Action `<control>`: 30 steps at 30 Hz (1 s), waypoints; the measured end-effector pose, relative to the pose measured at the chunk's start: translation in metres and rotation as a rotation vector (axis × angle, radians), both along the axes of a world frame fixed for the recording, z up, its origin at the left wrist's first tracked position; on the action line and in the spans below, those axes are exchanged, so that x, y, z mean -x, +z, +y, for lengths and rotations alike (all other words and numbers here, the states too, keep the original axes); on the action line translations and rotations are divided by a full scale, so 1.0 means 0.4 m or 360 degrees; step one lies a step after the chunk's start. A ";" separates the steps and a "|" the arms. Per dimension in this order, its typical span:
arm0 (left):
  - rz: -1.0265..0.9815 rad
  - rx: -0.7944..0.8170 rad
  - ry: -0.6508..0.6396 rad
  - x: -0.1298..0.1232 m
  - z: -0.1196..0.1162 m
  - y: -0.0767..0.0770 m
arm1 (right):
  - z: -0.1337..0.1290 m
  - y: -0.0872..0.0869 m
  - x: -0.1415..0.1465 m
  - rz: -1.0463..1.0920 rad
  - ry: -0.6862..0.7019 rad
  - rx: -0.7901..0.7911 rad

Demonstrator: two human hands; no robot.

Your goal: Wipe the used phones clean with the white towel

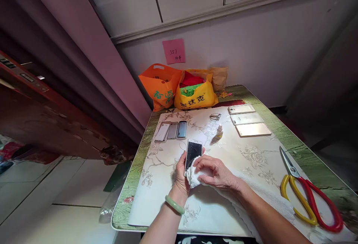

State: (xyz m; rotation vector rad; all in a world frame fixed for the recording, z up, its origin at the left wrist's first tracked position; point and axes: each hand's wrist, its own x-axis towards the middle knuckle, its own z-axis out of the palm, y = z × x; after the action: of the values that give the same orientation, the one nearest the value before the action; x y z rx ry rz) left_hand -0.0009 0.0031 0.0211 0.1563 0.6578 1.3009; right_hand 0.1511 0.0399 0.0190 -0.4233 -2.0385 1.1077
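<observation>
Left hand (181,168) has the white-framed phone (195,149) firmly gripped, fingers around its sides, dark screen facing up, over the middle of the worktop (321,167), a shade toward the left edge. Right hand (214,172) is closed on a bunched white cloth (195,178), pressing it over the phone's lower end! A green bangle (175,205) circles the left wrist, and white towelling spreads beneath the right forearm to the near edge; whether it's one piece with the cloth, I can't tell.

Just beyond the phone, a small white bottle (219,131) stands upright on the floral sheet (156,203). Toward the left edge, three handsets (173,130) lie side by side; over by the right edge, three more phones (247,118) line up one behind another. Down at the near right corner, big scissors (292,171), one handle yellow, one red, blades pointing to the far edge. And along that far edge, an orange bag (160,87) by the left corner, a yellow bag (195,100) right beside it, then a brown packet (219,78)!
</observation>
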 end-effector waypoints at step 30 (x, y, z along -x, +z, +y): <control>-0.0034 0.0161 -0.0246 -0.010 -0.001 -0.015 | 0.020 -0.029 -0.011 -0.0199 -0.1614 -0.0112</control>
State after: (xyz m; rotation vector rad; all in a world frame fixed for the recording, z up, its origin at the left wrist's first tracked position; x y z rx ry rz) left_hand 0.0033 0.0026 0.0152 0.1081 0.6784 1.1169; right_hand 0.1556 0.0479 0.0073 -1.3182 -1.5796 0.3784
